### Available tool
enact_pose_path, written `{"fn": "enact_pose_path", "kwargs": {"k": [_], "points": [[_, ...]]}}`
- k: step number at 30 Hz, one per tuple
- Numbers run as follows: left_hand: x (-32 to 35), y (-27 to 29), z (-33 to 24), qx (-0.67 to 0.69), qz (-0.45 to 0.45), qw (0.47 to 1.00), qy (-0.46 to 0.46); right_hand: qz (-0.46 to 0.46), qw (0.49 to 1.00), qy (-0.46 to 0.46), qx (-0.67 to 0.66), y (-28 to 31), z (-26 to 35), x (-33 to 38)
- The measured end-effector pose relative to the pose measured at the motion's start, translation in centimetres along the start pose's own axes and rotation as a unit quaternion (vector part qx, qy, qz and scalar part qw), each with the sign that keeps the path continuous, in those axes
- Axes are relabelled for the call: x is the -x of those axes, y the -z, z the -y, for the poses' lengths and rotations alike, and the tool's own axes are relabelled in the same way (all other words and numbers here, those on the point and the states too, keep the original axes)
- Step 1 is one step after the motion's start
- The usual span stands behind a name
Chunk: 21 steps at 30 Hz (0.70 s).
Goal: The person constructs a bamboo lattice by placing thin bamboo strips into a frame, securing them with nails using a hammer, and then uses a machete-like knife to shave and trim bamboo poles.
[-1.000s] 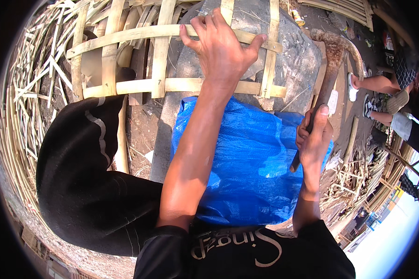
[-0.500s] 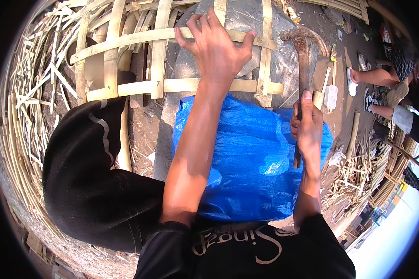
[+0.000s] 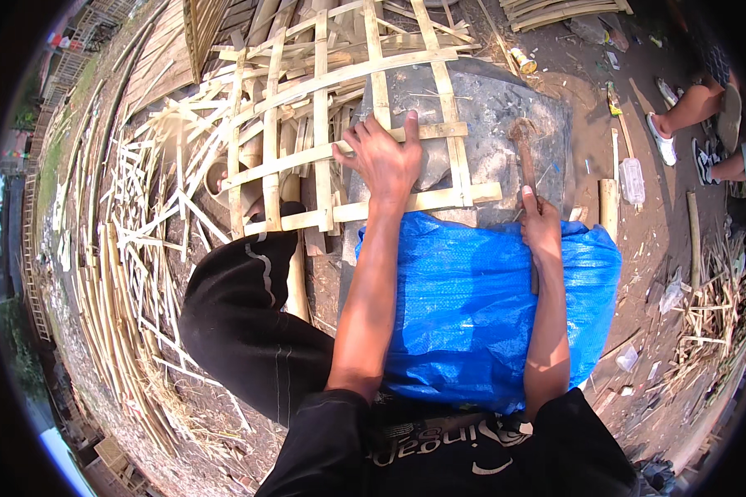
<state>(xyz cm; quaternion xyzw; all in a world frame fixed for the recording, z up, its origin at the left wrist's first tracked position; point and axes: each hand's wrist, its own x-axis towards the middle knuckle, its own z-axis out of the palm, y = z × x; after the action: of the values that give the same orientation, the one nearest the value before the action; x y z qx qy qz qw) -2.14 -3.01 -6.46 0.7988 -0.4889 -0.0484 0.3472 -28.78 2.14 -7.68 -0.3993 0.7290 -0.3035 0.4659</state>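
Observation:
A lattice of crossed split-bamboo strips [image 3: 321, 124] lies ahead of me, partly over a grey stone slab [image 3: 506, 103]. My left hand [image 3: 385, 170] is on its second-nearest strip, the fingers hooked over the far edge and the thumb set apart. In my right hand [image 3: 541, 225] is a rusty claw hammer [image 3: 528, 161], gripped by the handle. Its head stands just above the slab, to the right of the lattice, without touching a strip. Under my forearms a blue woven plastic sheet [image 3: 472, 306] covers my lap. The hammer's lower handle is partly hidden by my right hand and wrist.
Loose bamboo slivers [image 3: 141, 199] and long bamboo poles [image 3: 112, 306] cover the ground at left. A bamboo piece [image 3: 608, 207] and a clear plastic container [image 3: 632, 182] lie right of the slab. Another person's legs [image 3: 688, 112] are at far right, near a bamboo scrap pile [image 3: 713, 306].
The view has shifted, so more ground shows at left. The hammer head has come down toward the slab and away from the view. My left hand stays on the same lattice strip.

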Motion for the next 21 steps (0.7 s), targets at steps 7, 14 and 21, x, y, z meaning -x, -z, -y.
{"fn": "enact_pose_path", "kwargs": {"k": [7,14,21], "points": [[-5.5,5.9,0.1,-0.142,0.185,0.972,0.029,0.023,0.996,0.061,-0.055,-0.8,-1.4,0.5],[-9.9,17.3,-5.0,-0.221,0.439,0.866,-0.092,0.035,0.976,0.084,-0.197,1.2,-2.1,1.0],[-5.0,22.7,-3.2,-0.245,0.497,0.832,0.008,0.143,0.943,0.154,-0.259,-1.5,1.1,1.3]]}}
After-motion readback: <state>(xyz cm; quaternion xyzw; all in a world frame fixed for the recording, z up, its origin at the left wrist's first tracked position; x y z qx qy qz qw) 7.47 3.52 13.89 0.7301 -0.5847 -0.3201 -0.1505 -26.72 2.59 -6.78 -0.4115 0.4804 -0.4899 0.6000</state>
